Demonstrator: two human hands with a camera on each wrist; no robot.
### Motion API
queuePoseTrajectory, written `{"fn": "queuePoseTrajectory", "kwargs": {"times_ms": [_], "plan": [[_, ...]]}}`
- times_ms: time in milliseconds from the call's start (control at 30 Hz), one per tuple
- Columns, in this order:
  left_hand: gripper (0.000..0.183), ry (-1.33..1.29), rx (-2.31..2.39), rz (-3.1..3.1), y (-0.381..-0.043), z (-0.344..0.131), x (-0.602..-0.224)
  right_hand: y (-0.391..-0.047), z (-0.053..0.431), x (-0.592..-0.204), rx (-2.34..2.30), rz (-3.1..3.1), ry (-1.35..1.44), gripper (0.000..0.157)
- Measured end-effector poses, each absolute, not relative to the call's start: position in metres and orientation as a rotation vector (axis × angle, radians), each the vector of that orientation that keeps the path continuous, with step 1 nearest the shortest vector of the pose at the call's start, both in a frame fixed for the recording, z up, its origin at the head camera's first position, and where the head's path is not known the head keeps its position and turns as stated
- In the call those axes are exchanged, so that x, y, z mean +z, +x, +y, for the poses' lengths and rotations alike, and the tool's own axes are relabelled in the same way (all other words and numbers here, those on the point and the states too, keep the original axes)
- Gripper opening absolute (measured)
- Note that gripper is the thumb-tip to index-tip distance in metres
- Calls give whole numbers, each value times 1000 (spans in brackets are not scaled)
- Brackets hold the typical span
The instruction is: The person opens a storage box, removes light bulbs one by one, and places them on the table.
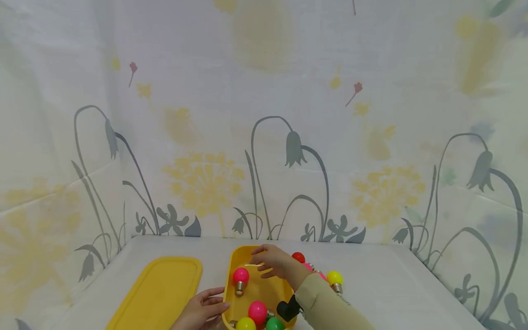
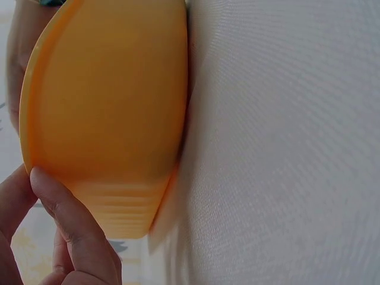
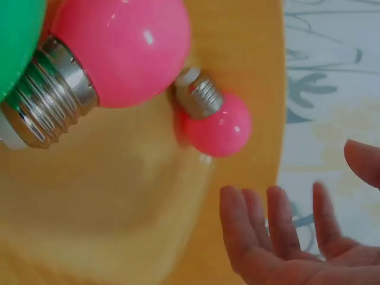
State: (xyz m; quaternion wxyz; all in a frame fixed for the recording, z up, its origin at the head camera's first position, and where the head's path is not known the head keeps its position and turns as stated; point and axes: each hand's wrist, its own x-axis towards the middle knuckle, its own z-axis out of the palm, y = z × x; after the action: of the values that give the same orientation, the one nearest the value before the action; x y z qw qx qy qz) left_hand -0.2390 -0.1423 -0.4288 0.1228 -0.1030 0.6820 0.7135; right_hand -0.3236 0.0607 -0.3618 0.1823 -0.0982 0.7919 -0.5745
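A yellow plastic box (image 1: 266, 292) stands at the front middle of the table, holding several light bulbs. One pink bulb (image 1: 241, 276) lies by its left wall; another pink bulb (image 1: 257, 312), a yellow bulb (image 1: 246, 323) and a green bulb (image 1: 275, 324) lie at the near end. My left hand (image 1: 203, 308) pinches the box's left rim between thumb and finger, clearest in the left wrist view on the box wall (image 2: 110, 95). Over the far part of the box hovers my right hand (image 1: 274, 261), fingers spread and holding nothing. In the right wrist view it is apart from the pink bulb (image 3: 228, 127).
A flat yellow lid (image 1: 161, 291) lies on the white table left of the box. To the right, partly behind the right forearm, are a red bulb (image 1: 298, 257), pink ones and a yellow bulb (image 1: 335, 277). A flower-printed cloth (image 1: 272, 192) hangs behind the table.
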Motion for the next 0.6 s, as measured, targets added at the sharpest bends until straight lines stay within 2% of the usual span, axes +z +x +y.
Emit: {"fn": "queuePoseTrajectory", "kwargs": {"times_ms": [433, 600], "plan": [[59, -259, 2068, 2006, -238, -142, -427, -344, 49, -391, -1410, 2226, -182, 20], [59, -269, 2067, 1999, -238, -142, -426, -346, 46, -391, -1375, 2141, -217, 24]]}}
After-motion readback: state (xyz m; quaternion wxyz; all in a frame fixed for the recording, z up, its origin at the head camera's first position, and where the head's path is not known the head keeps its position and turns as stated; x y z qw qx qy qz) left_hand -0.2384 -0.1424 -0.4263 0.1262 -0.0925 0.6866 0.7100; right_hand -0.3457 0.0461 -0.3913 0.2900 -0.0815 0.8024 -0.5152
